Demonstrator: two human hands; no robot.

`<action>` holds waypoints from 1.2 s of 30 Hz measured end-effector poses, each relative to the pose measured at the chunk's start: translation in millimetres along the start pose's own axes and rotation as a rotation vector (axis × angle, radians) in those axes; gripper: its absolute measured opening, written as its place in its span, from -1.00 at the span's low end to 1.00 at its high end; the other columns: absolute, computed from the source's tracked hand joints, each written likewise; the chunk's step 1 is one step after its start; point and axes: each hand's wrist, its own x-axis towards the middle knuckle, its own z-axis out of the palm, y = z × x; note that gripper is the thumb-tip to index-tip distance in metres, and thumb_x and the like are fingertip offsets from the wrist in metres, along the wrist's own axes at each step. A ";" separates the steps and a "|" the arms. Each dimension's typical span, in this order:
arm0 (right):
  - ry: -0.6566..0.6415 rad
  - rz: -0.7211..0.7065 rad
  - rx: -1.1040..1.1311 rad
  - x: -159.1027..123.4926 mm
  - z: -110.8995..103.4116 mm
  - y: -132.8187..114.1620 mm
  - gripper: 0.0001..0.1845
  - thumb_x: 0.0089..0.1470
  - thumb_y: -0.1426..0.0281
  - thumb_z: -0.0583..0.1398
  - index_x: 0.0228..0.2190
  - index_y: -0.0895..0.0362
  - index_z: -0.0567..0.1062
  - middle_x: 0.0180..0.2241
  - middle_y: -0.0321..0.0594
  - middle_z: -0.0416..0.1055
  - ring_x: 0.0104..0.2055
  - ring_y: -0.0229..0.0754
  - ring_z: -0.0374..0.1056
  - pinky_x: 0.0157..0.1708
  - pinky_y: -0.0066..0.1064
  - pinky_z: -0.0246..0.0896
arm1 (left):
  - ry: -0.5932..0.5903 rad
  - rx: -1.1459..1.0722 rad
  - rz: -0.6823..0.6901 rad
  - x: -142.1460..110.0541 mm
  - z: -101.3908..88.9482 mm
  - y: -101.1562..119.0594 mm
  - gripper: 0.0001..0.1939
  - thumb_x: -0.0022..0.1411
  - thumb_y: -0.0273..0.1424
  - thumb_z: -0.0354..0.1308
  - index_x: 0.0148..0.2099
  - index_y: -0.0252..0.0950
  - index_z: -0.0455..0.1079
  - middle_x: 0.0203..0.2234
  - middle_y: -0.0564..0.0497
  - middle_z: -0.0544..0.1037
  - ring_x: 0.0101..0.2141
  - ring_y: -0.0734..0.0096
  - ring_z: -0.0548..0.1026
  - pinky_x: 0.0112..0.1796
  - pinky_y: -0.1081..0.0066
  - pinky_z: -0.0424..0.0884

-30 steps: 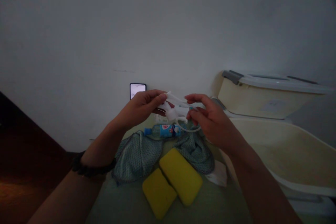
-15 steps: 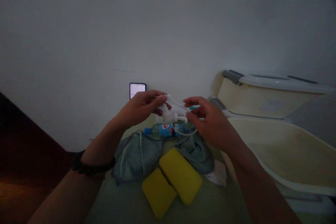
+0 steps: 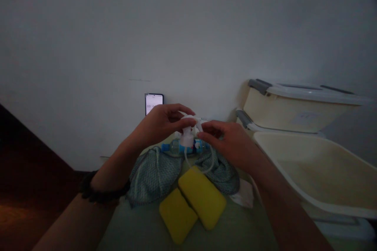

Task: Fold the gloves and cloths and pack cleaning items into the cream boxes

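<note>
My left hand (image 3: pixel 160 122) and my right hand (image 3: pixel 228 141) meet above the table, both pinching a white spray-pump head (image 3: pixel 188 132). Its thin clear tube (image 3: pixel 206 166) curls down in a loop below my fingers. Right under the hands lies a small plastic bottle (image 3: pixel 183 147) with a blue label, on its side. Two teal mesh cloths (image 3: pixel 154 174) are spread beneath it. Two yellow sponges (image 3: pixel 202 197) lie side by side nearer to me. A dark band sits on my left wrist.
A phone (image 3: pixel 153 102) with a lit screen leans against the white wall. A cream plastic tub (image 3: pixel 321 172) stands at the right, with a lidded cream box (image 3: pixel 297 108) behind it. A white folded paper (image 3: pixel 244 195) lies beside the right cloth. Dark floor at the left.
Both hands have dropped a little and drawn closer together. The pump head has turned more upright, and its tube now hangs lower in a loop toward the sponges.
</note>
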 end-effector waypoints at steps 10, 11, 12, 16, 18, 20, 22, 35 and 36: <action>0.065 0.057 -0.067 -1.2 -0.1 -0.3 -0.77 0.03 0.35 0.18 -0.26 0.16 0.54 -0.32 -0.16 0.55 -0.33 -0.16 0.44 -0.30 -0.33 0.29 | -0.115 0.080 -0.089 -2.7 -17.7 -0.4 -0.75 0.07 -0.26 0.18 -0.24 -0.29 0.50 -0.50 0.03 0.60 -0.50 0.44 0.54 -0.45 0.51 0.48; 0.071 0.040 -0.101 -1.5 0.9 -1.0 -0.74 0.04 0.34 0.16 -0.23 0.17 0.53 -0.27 -0.14 0.54 -0.27 -0.14 0.43 -0.25 -0.29 0.28 | -0.092 0.075 -0.106 -2.9 -18.4 0.2 -0.75 0.06 -0.26 0.19 -0.23 -0.29 0.50 -0.49 0.02 0.61 -0.49 0.43 0.55 -0.44 0.49 0.49; 0.083 0.017 -0.142 -1.8 2.4 -1.7 -0.71 0.05 0.32 0.15 -0.20 0.18 0.51 -0.23 -0.11 0.52 -0.22 -0.11 0.42 -0.20 -0.25 0.27 | -0.054 0.066 -0.123 -2.9 -18.2 1.0 -0.74 0.06 -0.26 0.19 -0.23 -0.29 0.51 -0.48 0.01 0.61 -0.48 0.42 0.56 -0.43 0.48 0.49; 0.182 -0.070 -0.364 -3.5 12.1 -5.5 -0.54 0.00 0.20 0.18 -0.11 0.21 0.43 -0.14 -0.03 0.44 -0.09 0.03 0.30 -0.06 -0.08 0.14 | 0.067 0.053 -0.146 -2.0 -8.7 5.8 -0.70 0.02 -0.24 0.22 -0.24 -0.34 0.51 -0.48 -0.03 0.62 -0.47 0.39 0.56 -0.41 0.46 0.49; 0.236 -0.081 -0.467 -4.0 17.8 -7.2 -0.47 -0.08 0.14 0.22 -0.11 0.21 0.42 -0.15 -0.01 0.43 -0.08 0.08 0.27 -0.03 -0.03 0.09 | 0.100 0.063 -0.118 -1.8 -2.4 8.7 -0.69 0.01 -0.23 0.23 -0.26 -0.35 0.51 -0.48 -0.04 0.62 -0.48 0.38 0.55 -0.42 0.45 0.48; 0.283 -0.069 -0.526 -4.1 22.8 -8.0 -0.44 -0.12 0.15 0.25 -0.11 0.23 0.40 -0.15 0.01 0.42 -0.08 0.10 0.26 0.00 -0.02 0.04 | 0.126 0.084 -0.086 -2.2 2.2 11.2 -0.69 0.00 -0.23 0.24 -0.26 -0.36 0.50 -0.49 -0.04 0.61 -0.49 0.39 0.54 -0.43 0.45 0.48; 0.317 -0.059 -0.547 -3.9 26.5 -8.0 -0.47 -0.11 0.20 0.24 -0.11 0.24 0.40 -0.15 0.01 0.42 -0.09 0.09 0.26 0.04 -0.02 -0.01 | 0.140 0.104 -0.067 -2.8 4.1 12.9 -0.68 0.00 -0.22 0.24 -0.25 -0.36 0.49 -0.51 -0.04 0.61 -0.52 0.41 0.53 -0.45 0.46 0.46; 0.340 -0.147 -0.463 -1.1 32.0 -5.1 -0.50 -0.06 0.34 0.17 -0.06 0.29 0.37 -0.11 -0.01 0.41 -0.06 -0.01 0.26 0.10 -0.11 0.00 | 0.050 0.159 -0.087 -6.7 -8.7 15.4 -0.67 0.04 -0.16 0.18 -0.25 -0.31 0.44 -0.62 0.05 0.53 -0.62 0.47 0.46 -0.59 0.52 0.40; 0.335 -0.151 -0.460 -1.0 31.5 -4.5 -0.50 -0.06 0.34 0.17 -0.06 0.29 0.37 -0.11 -0.01 0.41 -0.06 0.00 0.26 0.10 -0.10 0.01 | 0.057 0.158 -0.088 -6.7 -9.5 15.9 -0.69 0.07 -0.15 0.16 -0.27 -0.31 0.44 -0.62 0.04 0.52 -0.62 0.47 0.45 -0.60 0.53 0.40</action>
